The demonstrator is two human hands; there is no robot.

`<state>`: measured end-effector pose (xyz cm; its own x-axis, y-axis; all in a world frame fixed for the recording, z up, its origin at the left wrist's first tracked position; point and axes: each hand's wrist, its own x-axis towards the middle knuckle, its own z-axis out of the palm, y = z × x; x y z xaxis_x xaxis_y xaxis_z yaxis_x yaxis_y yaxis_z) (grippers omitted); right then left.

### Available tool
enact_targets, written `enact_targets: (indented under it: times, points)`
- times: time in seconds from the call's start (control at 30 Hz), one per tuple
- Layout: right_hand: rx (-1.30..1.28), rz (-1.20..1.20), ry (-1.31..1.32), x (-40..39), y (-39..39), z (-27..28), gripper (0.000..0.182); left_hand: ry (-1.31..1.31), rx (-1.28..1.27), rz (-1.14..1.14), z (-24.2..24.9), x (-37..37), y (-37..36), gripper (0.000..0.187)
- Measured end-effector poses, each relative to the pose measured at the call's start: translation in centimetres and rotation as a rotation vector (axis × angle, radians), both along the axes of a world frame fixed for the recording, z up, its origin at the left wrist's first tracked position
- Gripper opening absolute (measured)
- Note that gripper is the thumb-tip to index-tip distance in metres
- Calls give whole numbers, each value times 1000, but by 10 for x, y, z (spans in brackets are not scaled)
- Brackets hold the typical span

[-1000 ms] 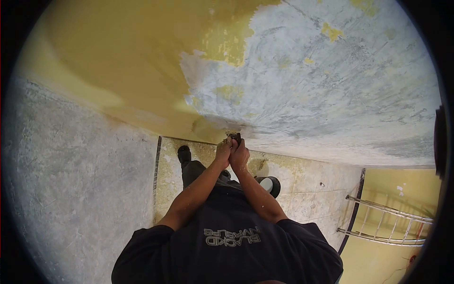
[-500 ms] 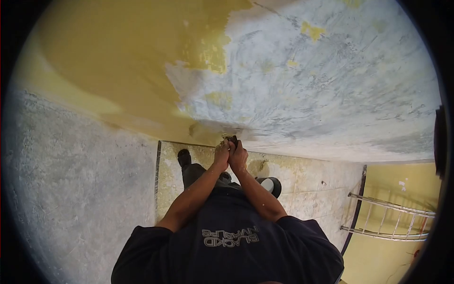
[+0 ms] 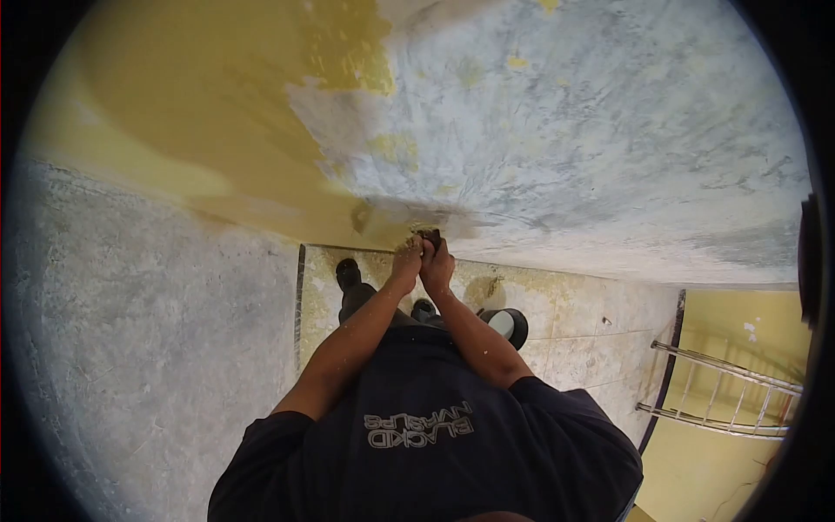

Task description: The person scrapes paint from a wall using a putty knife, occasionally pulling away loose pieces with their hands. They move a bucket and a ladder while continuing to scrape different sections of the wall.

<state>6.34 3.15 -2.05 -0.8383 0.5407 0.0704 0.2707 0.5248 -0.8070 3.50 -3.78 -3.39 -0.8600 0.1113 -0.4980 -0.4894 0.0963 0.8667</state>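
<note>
My left hand (image 3: 406, 263) and my right hand (image 3: 437, 265) are close together, low against the partly yellow wall (image 3: 235, 130). Both are closed around a small dark hand tool (image 3: 430, 236), which looks like a scraper; its blade is hidden at the wall. Yellowish crumbs show about my left fingers. Above the hands the wall is half yellow paint and half patchy grey-white surface (image 3: 557, 139), with a few yellow remnants on the pale part.
A black bucket (image 3: 519, 329) with pale contents stands on the paint-splattered floor (image 3: 574, 317) to the right of my feet. A metal ladder (image 3: 731, 374) is at the far right by a yellow wall. A grey wall (image 3: 165, 331) is on the left.
Both hands have risen slightly in view, still together on the tool at the wall. The view has shifted a little, so the bucket and ladder appear further right.
</note>
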Motion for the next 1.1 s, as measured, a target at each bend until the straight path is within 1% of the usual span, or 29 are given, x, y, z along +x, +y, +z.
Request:
enact_targets:
  times: [0.03,0.07,0.17,0.2,0.23,0.3,0.4,0.43,0.5,0.53,0.57,0.6,0.63,0.67,0.7,0.73,0.77,0.8,0.83,0.9,0.93,1.0,1.03,1.1]
  points:
    - [-50,-46,25,-12,2,0,28,32,-171,-115,5,-14,3,37]
    - [-78,-31,19,-11,7,2,32,166,-247,-117,10,-12,9,35]
    - [-138,-24,144,-13,7,4,35,155,-233,-130,5,-12,11,31]
    - [-178,-45,135,-12,4,10,34,156,-230,-135,-2,-14,9,31]
    - [-182,-47,144,-15,4,18,34,164,-234,-136,7,-16,10,31]
    - [-192,-27,91,-11,2,26,31,31,-35,51,18,-12,9,30]
    - [-147,-50,95,-13,2,14,28,-24,-24,-26,29,-13,6,29]
    - [-144,-50,104,-18,1,18,28,-15,-21,-27,44,-17,8,29]
    - [-228,-39,210,-21,-2,22,35,42,-140,57,62,-16,10,41]
    - [-228,-62,177,-20,-4,26,36,30,-149,52,51,-16,5,41]
    - [-236,-70,154,-11,-7,23,36,97,-187,-17,37,-13,-1,41]
    - [-198,-49,170,-13,-5,19,36,187,-213,-80,37,-17,-1,41]
    - [-154,-26,202,-22,0,17,36,205,-207,-80,39,-21,4,41]
    - [-197,7,88,-15,4,15,35,54,-173,-77,41,-17,3,41]
    - [-198,7,89,-5,0,10,35,-99,-137,-67,45,-11,2,40]
    - [-172,2,89,-4,1,7,35,-76,-127,-58,32,-11,5,40]
    - [-143,-2,97,-11,6,3,34,75,-214,-33,20,-11,9,40]
    - [-169,-11,185,-17,5,9,35,219,-307,-8,26,-17,12,40]
    - [-174,-11,177,-20,4,10,35,212,-313,-8,28,-19,9,40]
    - [-207,-29,135,-14,-1,12,34,96,-202,-146,33,-14,-2,44]
    - [-208,-36,179,-15,-3,19,32,110,-199,-153,37,-21,2,44]
    - [-183,-19,218,-18,-3,37,30,21,10,142,44,-15,6,45]
    - [-156,8,265,-25,0,43,29,21,10,139,53,-22,8,45]
    - [-144,-10,208,-20,-3,40,29,14,-99,41,65,-16,-2,45]
